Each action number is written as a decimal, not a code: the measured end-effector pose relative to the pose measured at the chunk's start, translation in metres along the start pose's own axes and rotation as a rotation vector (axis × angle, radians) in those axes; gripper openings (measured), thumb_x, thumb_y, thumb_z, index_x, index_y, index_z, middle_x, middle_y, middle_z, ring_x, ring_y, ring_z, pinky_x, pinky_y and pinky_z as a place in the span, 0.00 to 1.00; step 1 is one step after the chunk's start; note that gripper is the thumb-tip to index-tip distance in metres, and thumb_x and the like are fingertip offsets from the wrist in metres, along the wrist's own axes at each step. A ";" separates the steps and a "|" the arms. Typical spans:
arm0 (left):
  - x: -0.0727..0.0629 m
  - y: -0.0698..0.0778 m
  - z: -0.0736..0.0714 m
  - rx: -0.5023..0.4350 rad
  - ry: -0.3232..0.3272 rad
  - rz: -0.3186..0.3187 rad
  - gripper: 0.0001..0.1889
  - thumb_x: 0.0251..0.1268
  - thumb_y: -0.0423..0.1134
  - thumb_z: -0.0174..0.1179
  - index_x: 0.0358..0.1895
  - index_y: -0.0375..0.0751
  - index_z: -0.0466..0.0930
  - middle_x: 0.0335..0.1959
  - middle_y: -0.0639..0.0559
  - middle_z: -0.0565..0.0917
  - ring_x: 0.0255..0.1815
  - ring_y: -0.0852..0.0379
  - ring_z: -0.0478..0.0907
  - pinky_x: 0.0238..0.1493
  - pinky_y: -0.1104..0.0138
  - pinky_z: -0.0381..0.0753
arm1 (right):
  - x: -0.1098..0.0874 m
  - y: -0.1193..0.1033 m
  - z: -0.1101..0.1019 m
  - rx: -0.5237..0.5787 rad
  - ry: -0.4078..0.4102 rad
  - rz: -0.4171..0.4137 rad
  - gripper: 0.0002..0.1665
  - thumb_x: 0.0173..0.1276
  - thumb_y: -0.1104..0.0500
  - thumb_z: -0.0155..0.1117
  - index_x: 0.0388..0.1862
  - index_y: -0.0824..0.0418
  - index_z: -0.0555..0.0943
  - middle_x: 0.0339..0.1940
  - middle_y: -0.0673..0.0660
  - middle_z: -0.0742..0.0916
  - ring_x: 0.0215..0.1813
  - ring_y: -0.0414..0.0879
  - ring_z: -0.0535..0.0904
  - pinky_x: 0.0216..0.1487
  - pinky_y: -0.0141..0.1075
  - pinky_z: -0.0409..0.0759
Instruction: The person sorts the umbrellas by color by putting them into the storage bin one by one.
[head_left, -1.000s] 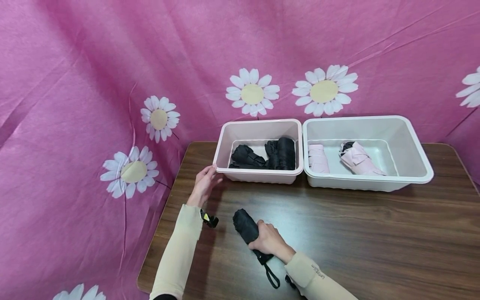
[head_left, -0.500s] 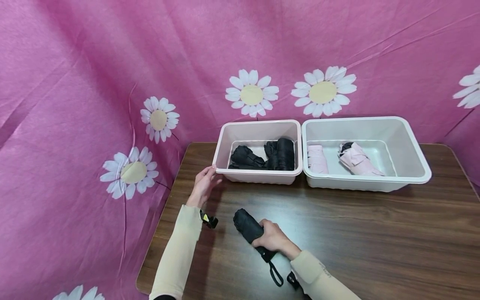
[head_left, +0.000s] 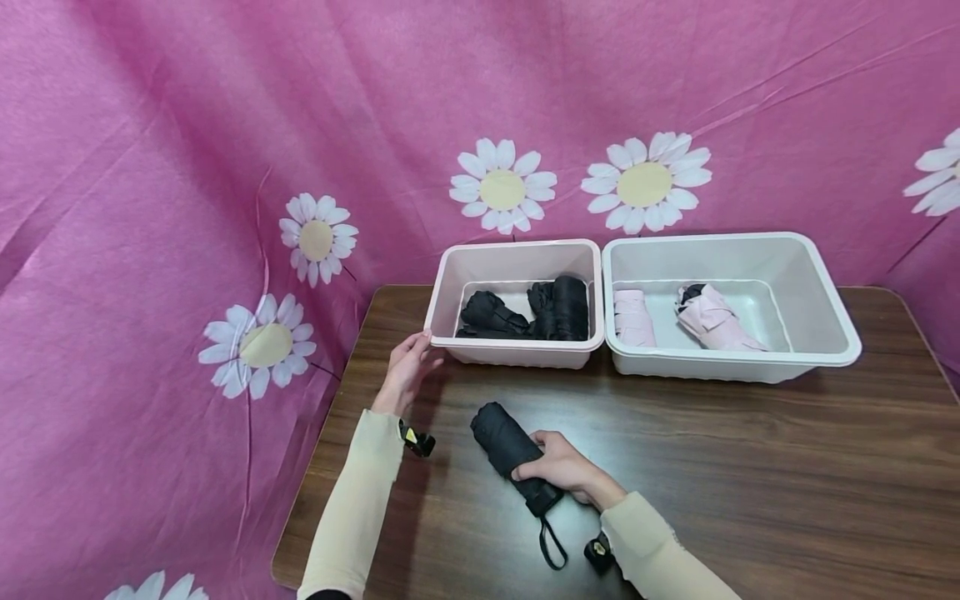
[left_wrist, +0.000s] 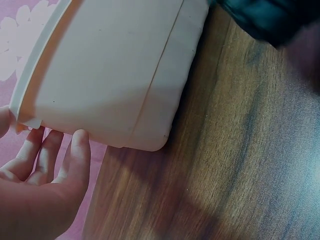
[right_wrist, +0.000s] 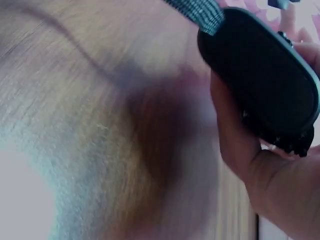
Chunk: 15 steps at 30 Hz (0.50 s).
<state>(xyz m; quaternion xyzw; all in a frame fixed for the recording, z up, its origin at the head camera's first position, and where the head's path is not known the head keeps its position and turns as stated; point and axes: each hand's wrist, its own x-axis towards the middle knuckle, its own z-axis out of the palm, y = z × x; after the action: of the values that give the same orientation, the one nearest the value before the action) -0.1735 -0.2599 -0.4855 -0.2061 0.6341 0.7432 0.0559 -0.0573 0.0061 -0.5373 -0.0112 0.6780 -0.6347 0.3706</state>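
In the head view, my right hand [head_left: 564, 467] grips a folded black umbrella [head_left: 501, 435] near its handle end. A wrist strap [head_left: 546, 537] dangles from that end. The right wrist view shows the flat handle end [right_wrist: 260, 70] close up, with the umbrella's shadow on the wood below. My left hand [head_left: 405, 373] pinches the front left corner of the smaller pinkish plastic bin [head_left: 517, 355]; in the left wrist view its fingers [left_wrist: 47, 150] are under the rim. Inside that bin lie several black folded umbrellas [head_left: 570, 308], partly overlapping.
A larger white bin [head_left: 738, 363] stands against the smaller one's right side. It contains two pale pink folded umbrellas [head_left: 716, 321]. Both bins sit at the back of a brown wooden table [head_left: 750, 467], before a pink cloth [head_left: 420, 100] printed with daisies.
My right hand has moved the black umbrella a little to the right and toward the bins. The left hand stays at the bin's corner.
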 end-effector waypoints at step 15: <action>0.000 0.000 0.002 -0.005 0.013 0.011 0.20 0.74 0.38 0.51 0.60 0.27 0.68 0.38 0.55 0.83 0.46 0.54 0.83 0.42 0.68 0.83 | -0.008 0.003 -0.026 0.306 -0.225 -0.039 0.38 0.57 0.64 0.66 0.65 0.75 0.64 0.48 0.58 0.83 0.45 0.44 0.81 0.46 0.36 0.81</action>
<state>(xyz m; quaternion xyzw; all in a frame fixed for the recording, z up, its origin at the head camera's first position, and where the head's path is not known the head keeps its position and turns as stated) -0.1735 -0.2581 -0.4852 -0.2077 0.6337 0.7437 0.0472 -0.0638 0.0328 -0.5380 -0.0387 0.5275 -0.7321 0.4293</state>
